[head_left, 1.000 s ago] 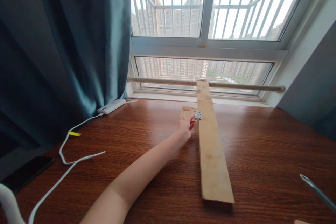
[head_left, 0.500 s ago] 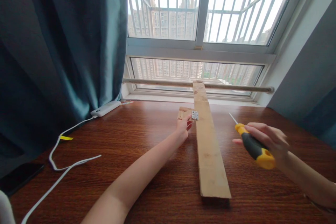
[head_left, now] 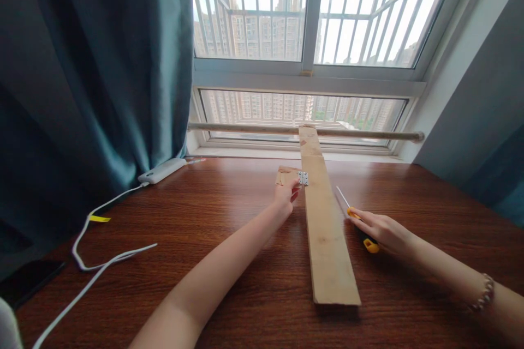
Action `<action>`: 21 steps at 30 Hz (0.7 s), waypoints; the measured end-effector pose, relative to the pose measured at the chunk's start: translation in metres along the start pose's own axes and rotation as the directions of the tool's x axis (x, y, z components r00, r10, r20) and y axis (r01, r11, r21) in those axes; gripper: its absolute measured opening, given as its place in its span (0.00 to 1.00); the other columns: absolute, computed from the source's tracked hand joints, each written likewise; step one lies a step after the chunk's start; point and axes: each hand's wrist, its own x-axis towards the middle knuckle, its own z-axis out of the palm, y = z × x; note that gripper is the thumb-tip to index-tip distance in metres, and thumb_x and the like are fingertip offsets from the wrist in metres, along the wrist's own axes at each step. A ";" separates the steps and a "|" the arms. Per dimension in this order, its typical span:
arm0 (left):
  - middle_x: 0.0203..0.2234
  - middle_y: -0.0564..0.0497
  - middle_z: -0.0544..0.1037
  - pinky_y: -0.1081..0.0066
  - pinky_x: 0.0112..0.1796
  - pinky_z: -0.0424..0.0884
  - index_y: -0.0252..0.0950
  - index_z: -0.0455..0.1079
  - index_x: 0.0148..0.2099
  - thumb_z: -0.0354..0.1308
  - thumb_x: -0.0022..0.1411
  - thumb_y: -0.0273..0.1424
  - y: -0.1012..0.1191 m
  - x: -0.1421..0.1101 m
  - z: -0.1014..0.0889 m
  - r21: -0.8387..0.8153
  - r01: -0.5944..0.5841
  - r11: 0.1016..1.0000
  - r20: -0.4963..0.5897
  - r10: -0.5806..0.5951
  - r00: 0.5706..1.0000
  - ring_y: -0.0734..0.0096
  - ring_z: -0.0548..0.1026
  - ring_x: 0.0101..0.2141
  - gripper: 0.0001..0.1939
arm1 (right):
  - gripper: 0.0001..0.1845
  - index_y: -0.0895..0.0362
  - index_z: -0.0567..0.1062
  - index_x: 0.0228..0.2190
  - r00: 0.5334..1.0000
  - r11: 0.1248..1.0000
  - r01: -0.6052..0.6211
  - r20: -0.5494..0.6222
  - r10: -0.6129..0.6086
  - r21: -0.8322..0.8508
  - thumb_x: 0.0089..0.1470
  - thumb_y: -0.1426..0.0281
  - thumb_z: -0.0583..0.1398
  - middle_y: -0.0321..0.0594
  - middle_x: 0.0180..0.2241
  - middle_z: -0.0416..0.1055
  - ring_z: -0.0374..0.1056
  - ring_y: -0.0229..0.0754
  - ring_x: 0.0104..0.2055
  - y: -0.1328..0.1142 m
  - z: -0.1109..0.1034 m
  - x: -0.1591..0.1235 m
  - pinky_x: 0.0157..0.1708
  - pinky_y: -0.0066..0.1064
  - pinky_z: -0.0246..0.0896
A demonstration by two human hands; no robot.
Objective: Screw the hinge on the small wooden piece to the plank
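My left hand point(head_left: 286, 192) grips the near edge of a small wooden board point(head_left: 285, 175), its fingers partly hidden underneath. A silver metal hinge point(head_left: 303, 178) spans from this small board to the left edge of a long wooden plank point(head_left: 327, 240). On the plank's right, my right hand point(head_left: 379, 229) is closed around a screwdriver point(head_left: 370, 245) with a yellow and black handle. The hand covers most of that handle. The screwdriver's thin shaft points away and to the left, low by the tabletop and beside the plank.
The plank's far end lies at a horizontal rail point(head_left: 254, 128) before the barred window. At left are a white power strip point(head_left: 162, 170), a white cable point(head_left: 94, 267), a yellow tag point(head_left: 100, 218), a dark phone-like slab point(head_left: 30, 281) and a blue curtain point(head_left: 164, 54).
My right hand has brought the screwdriver left and down, from above the table to beside the plank. My left hand still holds the small board.
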 end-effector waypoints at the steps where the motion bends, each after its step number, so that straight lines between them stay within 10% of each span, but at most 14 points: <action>1: 0.20 0.56 0.73 0.77 0.26 0.61 0.35 0.67 0.29 0.66 0.43 0.23 0.000 0.001 0.000 0.002 -0.001 1.000 -0.001 0.001 1.000 0.81 0.69 0.20 0.11 | 0.21 0.65 0.70 0.48 1.000 1.000 0.000 0.004 0.000 -0.016 0.53 0.82 0.49 0.58 0.50 0.67 0.68 0.50 0.49 0.000 0.003 0.000 0.43 0.36 0.69; 16: 0.21 0.54 0.74 0.81 0.21 0.62 0.33 0.68 0.31 0.66 0.42 0.19 0.002 -0.003 0.003 -0.058 -0.051 0.997 0.006 0.051 0.999 0.82 0.69 0.18 0.12 | 0.23 0.59 0.69 0.49 0.982 0.966 -0.186 0.007 0.188 0.182 0.52 0.81 0.50 0.50 0.52 0.66 0.68 0.48 0.48 0.001 -0.009 0.017 0.45 0.37 0.67; 21: 0.20 0.54 0.74 0.82 0.19 0.62 0.32 0.68 0.30 0.63 0.46 0.18 0.000 -0.001 0.003 -0.046 -0.040 0.998 -0.016 0.040 0.999 0.82 0.68 0.17 0.09 | 0.09 0.57 0.76 0.34 0.774 0.726 -0.377 -0.234 0.588 0.575 0.54 0.69 0.56 0.42 0.34 0.74 0.71 0.40 0.31 0.006 -0.015 0.097 0.32 0.31 0.68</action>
